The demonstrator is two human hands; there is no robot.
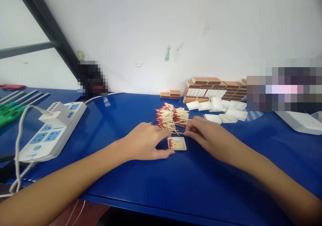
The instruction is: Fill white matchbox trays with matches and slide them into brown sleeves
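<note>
- Grip first: my left hand is cupped round the 9 o'clock side of the small white cardboard tray, thumb laid along its near edge, clamping it flat on the glossy blue tabletop.
- My right hand sits at the tray's 2 o'clock corner, fingertips pressed together. I can't tell whether a match is between them.
- The tray lies between both hands, just below the heap of red-tipped wooden matches at its 12 o'clock.
- Progress, as I judge it: the tray holds only a thin layer of matches, red heads to the left, so it is partly filled at best. The heap is large.
- At 2 o'clock, loose white empty trays wait. Behind them stands a stack of brown matchbox sleeves.
- Far out at 9 o'clock: a white-and-blue power strip, plugged in.
- Hard to read: my left fingers hide the tray's left wall, and two patches are blurred out.
</note>
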